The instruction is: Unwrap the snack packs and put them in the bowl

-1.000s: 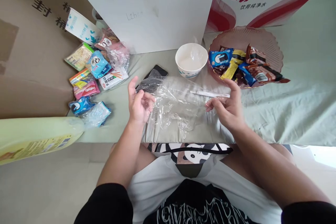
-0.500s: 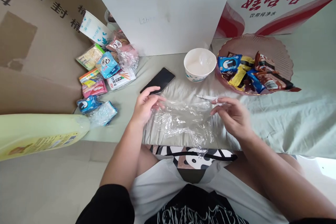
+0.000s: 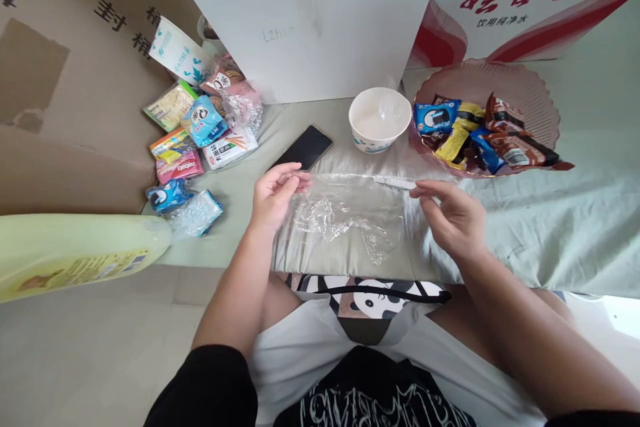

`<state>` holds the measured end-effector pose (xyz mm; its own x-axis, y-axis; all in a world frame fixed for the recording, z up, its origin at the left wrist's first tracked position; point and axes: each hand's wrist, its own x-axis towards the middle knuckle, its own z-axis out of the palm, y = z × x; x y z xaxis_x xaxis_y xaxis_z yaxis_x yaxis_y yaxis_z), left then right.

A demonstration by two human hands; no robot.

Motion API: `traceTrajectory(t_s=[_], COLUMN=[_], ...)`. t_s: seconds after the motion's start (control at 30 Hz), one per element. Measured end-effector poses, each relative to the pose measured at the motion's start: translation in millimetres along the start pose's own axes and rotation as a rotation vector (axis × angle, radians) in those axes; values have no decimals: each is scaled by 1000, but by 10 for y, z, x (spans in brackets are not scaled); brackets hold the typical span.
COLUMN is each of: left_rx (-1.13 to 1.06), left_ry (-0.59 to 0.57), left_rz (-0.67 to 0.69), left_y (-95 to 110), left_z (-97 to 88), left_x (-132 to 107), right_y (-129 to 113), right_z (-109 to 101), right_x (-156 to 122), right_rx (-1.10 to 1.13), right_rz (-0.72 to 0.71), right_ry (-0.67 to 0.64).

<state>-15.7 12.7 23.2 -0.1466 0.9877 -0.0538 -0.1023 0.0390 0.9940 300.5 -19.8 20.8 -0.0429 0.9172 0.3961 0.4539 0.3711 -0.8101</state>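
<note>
A crinkled clear plastic bag (image 3: 345, 213) lies spread over the cloth in front of me, its upper edge drawn fairly straight. At the left corner, my left hand (image 3: 275, 195) pinches the film between thumb and fingers. My right hand (image 3: 450, 217) is closed at the fingertips on a thin white strip (image 3: 397, 183), which runs along the right part of the bag's upper edge. Whether the strip is joined to the bag, I cannot tell. Just beyond my left fingers is a dark phone (image 3: 305, 148), lying flat.
Behind the bag stands a white paper bowl (image 3: 373, 140) with clear plastic inside. A pink scalloped bowl (image 3: 540, 103) of wrapped snacks is at right. Several snack packets (image 3: 180, 167) and a paper cup (image 3: 175, 50) lie at left. White boxes (image 3: 310, 40) line the back; a yellow-green bottle (image 3: 75, 247) juts in.
My right hand has shifted slightly right and the bag's upper edge is straighter. The bag's lower part no longer hangs over the front edge. My left hand has barely moved.
</note>
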Motion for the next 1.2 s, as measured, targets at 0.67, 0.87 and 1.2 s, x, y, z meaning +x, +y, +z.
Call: traceTrajectory(t_s=[0.67,0.87,1.2], left_rx=[-124,371,310], left_ry=[-253,-351,-33], left_rz=[-77,-95,211], left_y=[162,92,140], left_z=[-101,-77,-170], left_x=[-36,-93,-26], right_y=[77,53,-15], right_z=[-83,-104,-222], right_x=[-12,50,57], right_rx=[173,-174,-346], right_rz=[97,99,-256], right_ry=[-152,-35,281])
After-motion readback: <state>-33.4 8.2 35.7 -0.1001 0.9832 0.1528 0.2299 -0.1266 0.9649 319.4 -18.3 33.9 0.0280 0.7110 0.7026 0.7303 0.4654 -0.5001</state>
